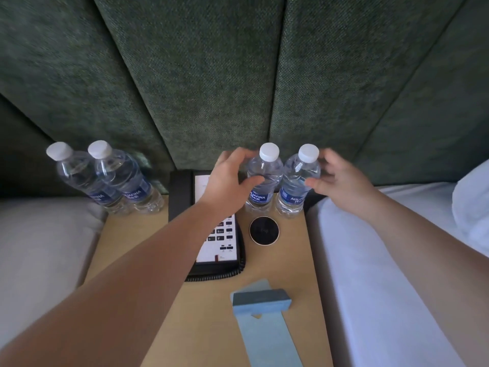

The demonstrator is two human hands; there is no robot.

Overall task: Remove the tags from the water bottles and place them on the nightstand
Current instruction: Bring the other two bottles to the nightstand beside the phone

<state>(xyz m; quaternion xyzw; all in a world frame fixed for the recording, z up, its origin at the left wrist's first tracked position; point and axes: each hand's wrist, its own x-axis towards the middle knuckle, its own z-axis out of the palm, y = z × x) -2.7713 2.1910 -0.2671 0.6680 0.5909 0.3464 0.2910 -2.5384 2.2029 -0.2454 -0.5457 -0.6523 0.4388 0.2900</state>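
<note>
Head view: left hand point(227, 178) grips upright bottle point(262, 178); right hand point(336, 178) released beside upright neighbour bottle point(296, 186).

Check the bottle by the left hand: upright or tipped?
Upright. The bottle stands on its base on the nightstand, white cap up, with the left hand around it.

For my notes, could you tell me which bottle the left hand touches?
The clear plastic bottle right of the black telephone; only it meets the left hand.
</note>
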